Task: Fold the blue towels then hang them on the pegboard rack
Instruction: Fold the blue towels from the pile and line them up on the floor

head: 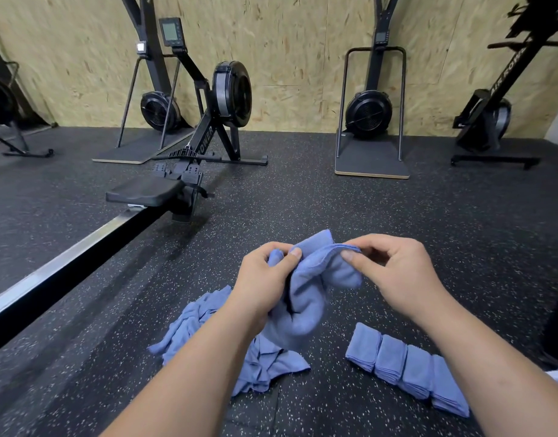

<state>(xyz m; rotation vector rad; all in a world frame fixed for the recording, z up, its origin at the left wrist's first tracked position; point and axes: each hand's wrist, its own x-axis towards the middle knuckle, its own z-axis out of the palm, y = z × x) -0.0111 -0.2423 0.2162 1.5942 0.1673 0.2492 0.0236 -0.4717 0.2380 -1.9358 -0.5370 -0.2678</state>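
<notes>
From the head camera, I am holding one blue towel up in front of me, above the speckled floor. My left hand is gripping its bunched left side, with the thumb pressing across the cloth. My right hand is pinching the layered top edge between thumb and forefinger. The lower part is drooping towards the loose pile lying near me, a little to the left.

I am judging that the pinch is the weak point. It is taking in several thin layers, and if one slides out the edges will be sitting uneven and the fold will be coming out crooked. The dangling end is also hanging close over the pile and could be dragging a loose towel along.

To the near right, the folded towels are lying in a row, touching side by side; a careless put-down could be nudging them apart. The rowing machine is standing far left, its rail running towards me. The pegboard rack is not showing here.
</notes>
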